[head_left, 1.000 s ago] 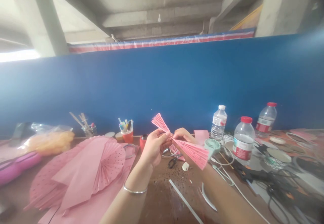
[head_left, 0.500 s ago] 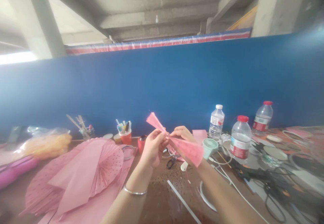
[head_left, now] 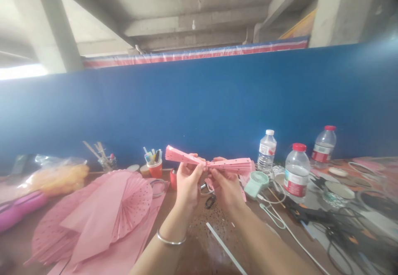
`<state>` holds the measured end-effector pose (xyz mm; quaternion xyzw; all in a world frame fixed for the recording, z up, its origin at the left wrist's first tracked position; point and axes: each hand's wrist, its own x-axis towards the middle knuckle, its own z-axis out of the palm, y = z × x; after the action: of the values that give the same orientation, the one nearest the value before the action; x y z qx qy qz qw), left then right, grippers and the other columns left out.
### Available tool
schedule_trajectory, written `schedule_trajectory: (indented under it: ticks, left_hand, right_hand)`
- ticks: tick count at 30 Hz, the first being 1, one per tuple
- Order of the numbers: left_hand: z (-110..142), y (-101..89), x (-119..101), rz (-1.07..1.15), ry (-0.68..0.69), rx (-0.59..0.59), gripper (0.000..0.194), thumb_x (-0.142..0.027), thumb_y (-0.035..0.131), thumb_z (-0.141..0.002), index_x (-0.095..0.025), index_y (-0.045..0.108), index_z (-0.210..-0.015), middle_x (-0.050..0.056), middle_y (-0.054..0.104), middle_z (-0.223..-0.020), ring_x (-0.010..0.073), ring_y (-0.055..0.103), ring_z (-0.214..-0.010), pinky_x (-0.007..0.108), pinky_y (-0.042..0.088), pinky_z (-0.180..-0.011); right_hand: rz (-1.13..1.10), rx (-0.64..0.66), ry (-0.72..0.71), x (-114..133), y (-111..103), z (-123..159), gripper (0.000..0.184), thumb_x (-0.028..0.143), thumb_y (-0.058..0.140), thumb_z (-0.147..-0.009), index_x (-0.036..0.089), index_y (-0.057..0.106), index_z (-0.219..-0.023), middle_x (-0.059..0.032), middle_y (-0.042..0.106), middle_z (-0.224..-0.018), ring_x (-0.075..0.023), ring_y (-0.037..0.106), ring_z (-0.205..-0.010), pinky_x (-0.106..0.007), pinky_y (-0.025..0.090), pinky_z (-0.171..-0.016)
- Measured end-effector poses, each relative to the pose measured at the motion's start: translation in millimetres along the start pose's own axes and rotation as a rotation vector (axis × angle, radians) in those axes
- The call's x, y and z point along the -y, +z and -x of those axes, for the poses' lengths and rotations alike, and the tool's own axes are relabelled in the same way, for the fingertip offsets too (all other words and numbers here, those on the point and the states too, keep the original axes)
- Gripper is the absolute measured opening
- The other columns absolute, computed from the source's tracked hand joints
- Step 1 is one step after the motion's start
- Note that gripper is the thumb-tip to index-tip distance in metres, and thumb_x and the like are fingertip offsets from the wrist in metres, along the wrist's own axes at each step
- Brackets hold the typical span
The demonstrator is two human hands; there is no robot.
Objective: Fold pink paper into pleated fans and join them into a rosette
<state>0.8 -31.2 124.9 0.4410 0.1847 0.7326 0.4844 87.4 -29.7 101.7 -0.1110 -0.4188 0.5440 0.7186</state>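
Between my two hands, above the table, is a strip of pleated pink paper (head_left: 231, 165) with small dark holes, pinched narrow at its middle and wider at both ends. My left hand (head_left: 189, 179) is closed on it just left of the narrow middle. On the other side, my right hand (head_left: 225, 184) grips the right half, fingers behind and thumb in front. Left of my hands lies a pile of pink folded paper fans (head_left: 133, 208) with flat pink sheets (head_left: 96, 213) across it. Pink cord below the hands is partly hidden.
Black-handled scissors (head_left: 210, 201) and a white strip (head_left: 225, 248) lie on the brown table (head_left: 192, 254) among dark specks. To the right are a mint fan (head_left: 257, 183), water bottles (head_left: 297, 173), cables and a glue gun (head_left: 306, 211). A red cup of pens (head_left: 154, 168) stands behind.
The pleated paper has turned from a slant to nearly level, its right end rising and its holed side now showing. My right hand has shifted lower, thumb now in front.
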Motion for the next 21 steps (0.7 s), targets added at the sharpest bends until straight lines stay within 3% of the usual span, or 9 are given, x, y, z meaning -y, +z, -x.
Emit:
schedule_trajectory:
  ticks: [4,13,21]
  left_hand:
    - [1.4,0.2,2.4,-0.103,0.032,0.003,0.025,-0.017,0.066,-0.069,-0.018,0.054,-0.091,0.000,0.063,-0.081,0.0106,0.060,-0.075,0.023,0.049,-0.072]
    - [3.7,2.3,-6.0,-0.452,0.090,0.018,0.029,-0.019,0.066,-0.068,-0.015,0.055,-0.095,0.003,0.067,-0.079,0.0139,0.063,-0.075,0.024,0.049,-0.071]
    - [1.6,2.6,-10.2,-0.473,0.023,0.039,0.023,-0.015,0.064,-0.068,-0.016,0.054,-0.089,0.002,0.068,-0.073,0.0153,0.065,-0.072,0.027,0.051,-0.071]
  right_hand:
    - [-0.054,-0.054,-0.054,0.0,4.2,-1.3,0.012,0.019,0.066,-0.070,0.018,0.064,-0.081,-0.0026,0.067,-0.080,-0.0166,0.060,-0.078,-0.035,0.045,-0.080]
    - [0.006,-0.138,-0.073,-2.7,-7.2,-4.0,0.014,0.023,0.067,-0.069,0.020,0.064,-0.082,-0.0018,0.066,-0.082,-0.0167,0.060,-0.080,-0.034,0.045,-0.078]
    - [0.245,-0.204,-0.049,1.0,-10.6,-5.6,0.018,0.030,0.071,-0.064,0.018,0.064,-0.075,-0.0016,0.066,-0.074,-0.0150,0.059,-0.068,-0.028,0.046,-0.063]
